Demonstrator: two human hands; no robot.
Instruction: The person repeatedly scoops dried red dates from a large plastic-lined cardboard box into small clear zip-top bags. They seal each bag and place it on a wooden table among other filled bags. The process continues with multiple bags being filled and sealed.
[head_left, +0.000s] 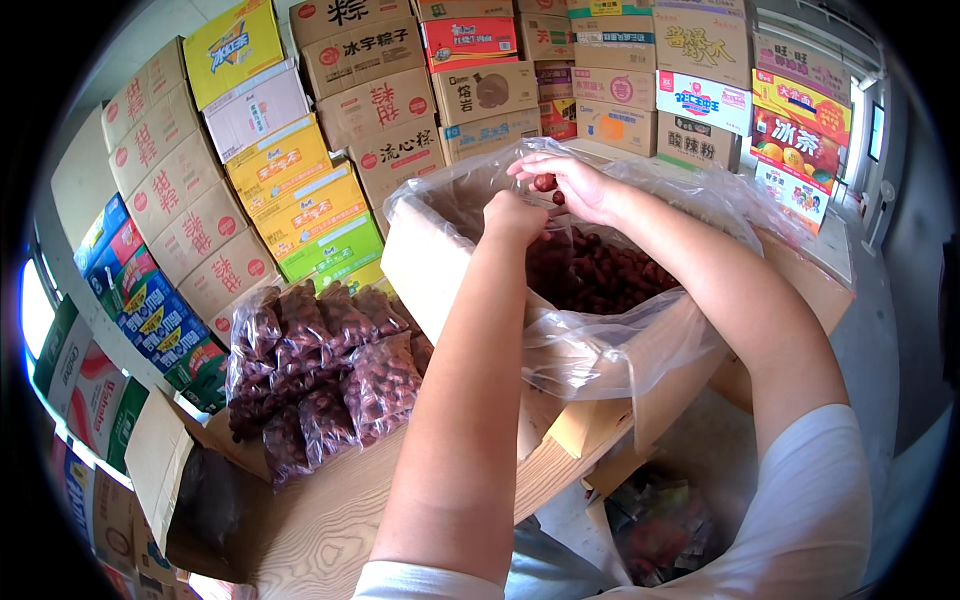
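"What is met nearest in the frame?"

"At the lower left, a wood-grained worktop is seen, with an open carton beside it. Just beyond, filled clear bags are heaped. They are judged soft, lumpy and slick, with some weight to them; support is best given from beneath, as thin film might be split if one corner were pulled."

"And farther off?"

"Right of the middle, a large box is lined with a loose clear liner, which is draped over the rim. Inside it, dark red dates are heaped. The loaded box is presumably heavy and should be taken by its base, never by the liner."

"How are the hands held?"

"Both are held over the box, at the upper middle. A couple of dates are loosely cupped under the curled fingers of the right hand. The left hand is folded close beside it; whether anything is pinched there cannot be told."

"How should single fruits be taken?"

"Each is likely light and slightly yielding, so its sides should be pressed only gently."

"And behind?"

"Stacked cartons are ranged across the top."
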